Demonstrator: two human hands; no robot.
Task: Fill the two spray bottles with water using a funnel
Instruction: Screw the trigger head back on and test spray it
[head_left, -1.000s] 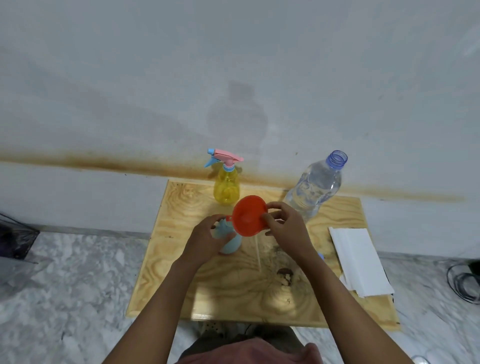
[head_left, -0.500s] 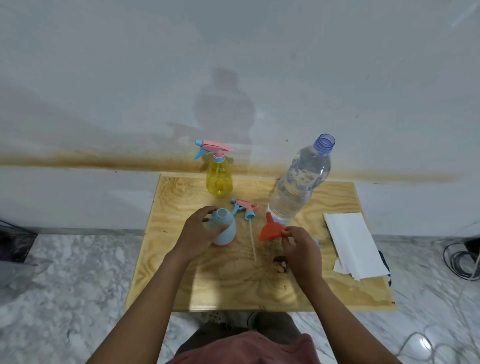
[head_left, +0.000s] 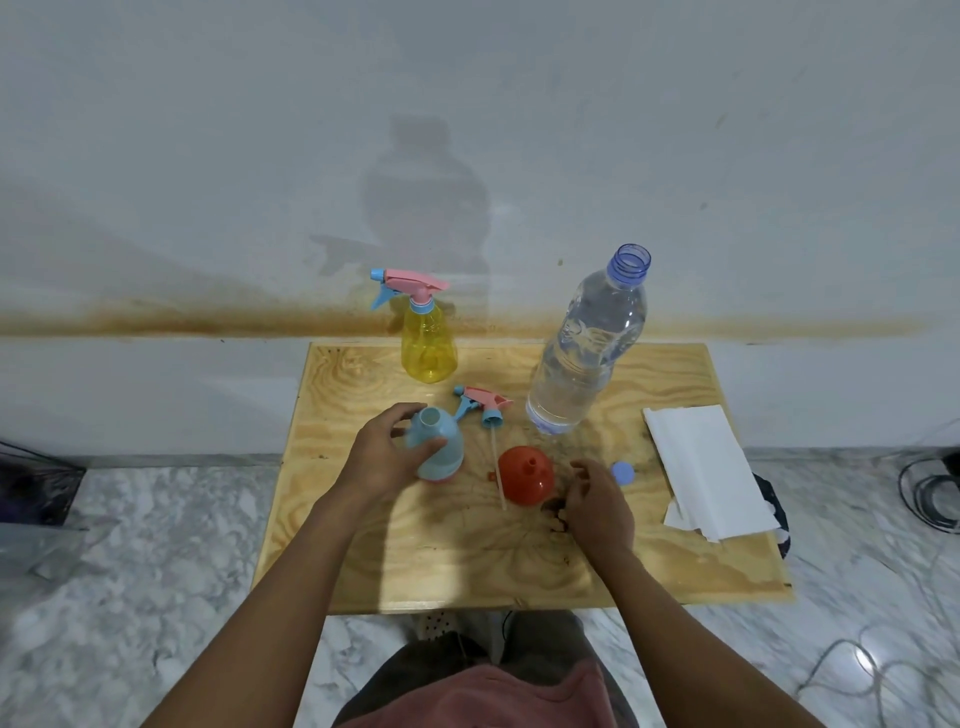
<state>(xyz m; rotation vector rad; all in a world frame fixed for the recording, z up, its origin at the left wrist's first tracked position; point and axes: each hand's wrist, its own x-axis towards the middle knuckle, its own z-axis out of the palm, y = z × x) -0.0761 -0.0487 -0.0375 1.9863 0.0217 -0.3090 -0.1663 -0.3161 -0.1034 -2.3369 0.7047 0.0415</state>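
Note:
A light blue spray bottle (head_left: 439, 447) stands uncapped on the wooden table (head_left: 519, 551), and my left hand (head_left: 387, 457) grips its body. Its pink and blue spray head (head_left: 480, 405) with a white tube lies just right of it. The orange funnel (head_left: 525, 475) sits upside down on the table, spout up. My right hand (head_left: 597, 501) hovers just right of the funnel, fingers loosely curled, holding nothing. A yellow spray bottle (head_left: 428, 351) with its spray head on stands at the back. An uncapped clear water bottle (head_left: 587, 353) stands at the back right.
A blue bottle cap (head_left: 623, 473) lies right of my right hand. A stack of white paper towels (head_left: 706, 473) lies at the table's right edge. The wall is right behind the table. Cables (head_left: 930, 493) lie on the marble floor at right.
My right hand took the funnel off the blue bottle, set it upside down on the table and let go. My left hand stays on the blue bottle.

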